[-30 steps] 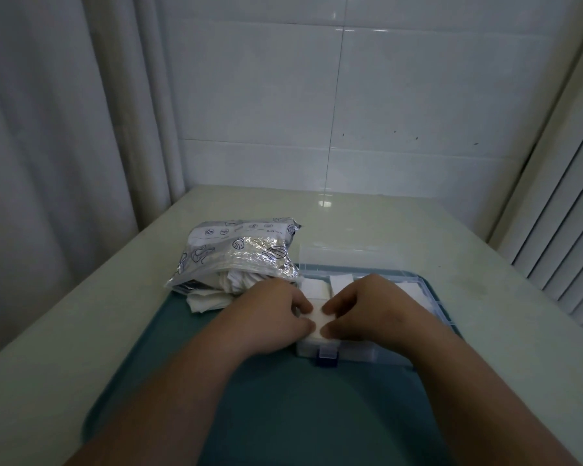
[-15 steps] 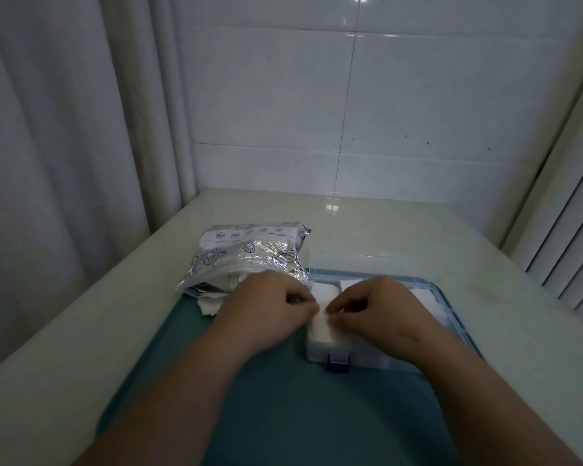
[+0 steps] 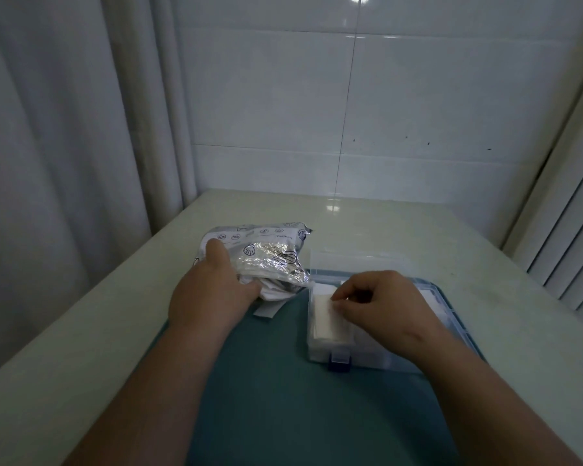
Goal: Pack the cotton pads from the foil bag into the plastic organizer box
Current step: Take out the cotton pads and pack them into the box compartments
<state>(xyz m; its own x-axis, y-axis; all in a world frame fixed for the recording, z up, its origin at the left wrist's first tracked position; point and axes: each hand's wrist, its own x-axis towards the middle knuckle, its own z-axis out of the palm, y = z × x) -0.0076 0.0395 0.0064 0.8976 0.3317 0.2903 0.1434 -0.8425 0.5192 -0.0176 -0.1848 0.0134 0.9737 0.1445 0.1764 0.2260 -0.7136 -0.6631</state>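
The silver foil bag [image 3: 270, 253] with shell prints lies on the table's left half, its torn mouth showing white cotton pads. My left hand [image 3: 209, 294] grips the bag at that mouth, thumb against the pads. The clear plastic organizer box [image 3: 367, 354] stands open on the teal tray [image 3: 283, 391], its lid [image 3: 357, 260] folded back. A stack of cotton pads [image 3: 327, 321] fills its left compartment. My right hand [image 3: 377, 297] pinches the top pad of that stack with its fingertips and hides the middle compartments.
One loose pad [image 3: 266, 311] lies on the tray's edge below the bag. The box has a blue latch [image 3: 340, 363] at the front. A curtain [image 3: 64, 163] hangs at the left, blinds [image 3: 572, 237] at the right, and a tiled wall stands behind the pale table [image 3: 401, 230].
My left hand has left the box and moved left onto the foil bag's mouth. My right hand stays on the pad stack in the left compartment.
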